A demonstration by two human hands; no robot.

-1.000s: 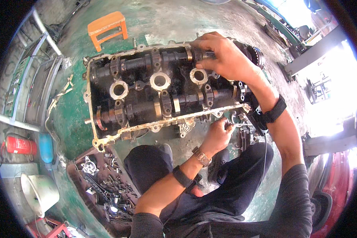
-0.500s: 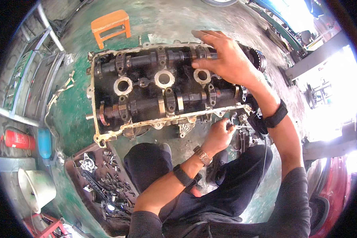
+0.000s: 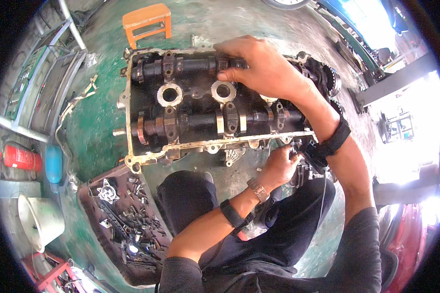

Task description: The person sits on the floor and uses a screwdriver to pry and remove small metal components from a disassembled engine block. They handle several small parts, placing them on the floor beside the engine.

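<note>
A cylinder head (image 3: pixel 200 100) lies before me with two dark, oily camshafts running left to right, and round spark plug wells between them. My right hand (image 3: pixel 266 66) reaches over it from the right. Its fingers and thumb straddle the far camshaft (image 3: pixel 195 65) near a bearing cap, fingers on the far side, thumb on the near side. My left hand (image 3: pixel 281 165) is closed under the near right edge of the cylinder head, beside dark metal parts. What its fingers grip is hidden.
A brown tray (image 3: pixel 94 222) of bolts and loose parts lies at lower left. Beyond the cylinder head stands an orange stool (image 3: pixel 146 20). Left are a red fire extinguisher (image 3: pixel 20 157), a blue cylinder (image 3: pixel 54 163) and a white bucket (image 3: pixel 46 222). A grey beam (image 3: pixel 398 75) juts in at right.
The cylinder head appears farther right in view. My right hand has moved left along the far camshaft and come down around it. My left hand has shifted slightly right, still closed.
</note>
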